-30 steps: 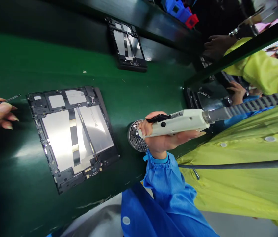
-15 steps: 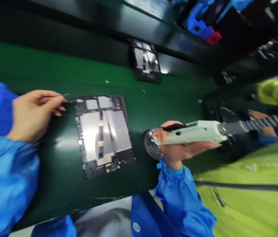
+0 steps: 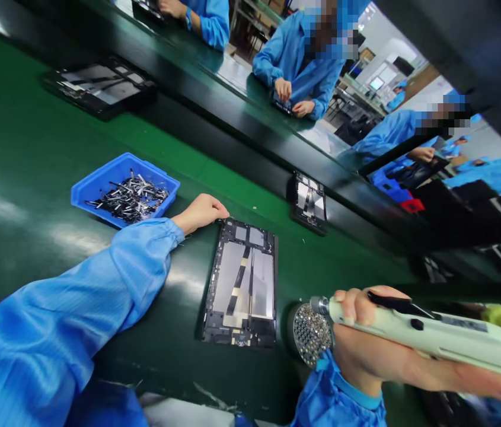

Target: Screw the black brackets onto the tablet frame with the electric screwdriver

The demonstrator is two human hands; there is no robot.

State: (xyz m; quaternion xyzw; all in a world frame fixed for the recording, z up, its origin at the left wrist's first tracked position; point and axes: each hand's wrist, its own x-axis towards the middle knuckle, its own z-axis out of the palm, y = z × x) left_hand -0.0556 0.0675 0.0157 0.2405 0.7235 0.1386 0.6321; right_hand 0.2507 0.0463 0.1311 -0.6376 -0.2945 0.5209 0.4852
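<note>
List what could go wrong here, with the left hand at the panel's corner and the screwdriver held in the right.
The left hand rests only at the top corner of the open panel, so the panel may slide on the smooth green belt. The screwdriver tip hangs over the screw dish near the belt's edge; a knock could spill it.

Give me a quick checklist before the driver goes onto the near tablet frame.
1. Right hand gripping the electric screwdriver: ok.
2. Driver tip over the round screw dish, not over the frame: ok.
3. Open tablet frame lying flat on the green belt: ok.
4. Left hand at the frame's far corner: ok; whether it holds a part: cannot tell.
5. Blue tray of small metal parts beside the left hand: ok.
6. Screw on the bit: cannot tell.
</note>
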